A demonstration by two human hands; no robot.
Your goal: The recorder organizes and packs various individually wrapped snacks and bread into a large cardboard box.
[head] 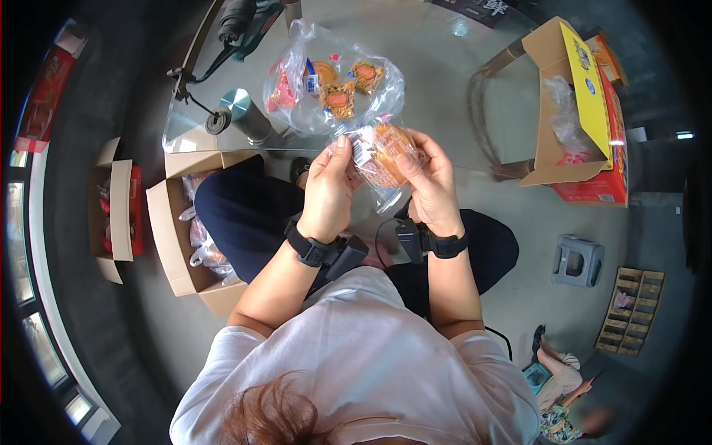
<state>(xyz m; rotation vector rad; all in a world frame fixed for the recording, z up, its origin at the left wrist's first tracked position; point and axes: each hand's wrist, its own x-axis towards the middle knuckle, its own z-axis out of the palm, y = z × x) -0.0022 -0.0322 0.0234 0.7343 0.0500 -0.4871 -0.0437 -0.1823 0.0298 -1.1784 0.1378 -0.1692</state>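
A round baked snack in a clear printed wrapper (385,158) is held up between my two hands, just past the near edge of the glass table. My left hand (329,181) pinches the wrapper's left side by the barcode. On the other side, my right hand (433,177) grips the wrapper with the thumb on top. Beyond my hands, an opened clear plastic bag (392,92) lies on the glass. Inside it are two small packs of crunchy snack pieces (337,100), another round wrapped snack (324,71) and a red packet (281,92).
A metal cylinder (245,114) and a green power tool (258,33) are on the glass table (434,105). Cardboard boxes stand at left (167,239) and right (534,55). A grey plastic stool (578,260), a wooden pallet (628,311) and a seated person (556,384) are at the right.
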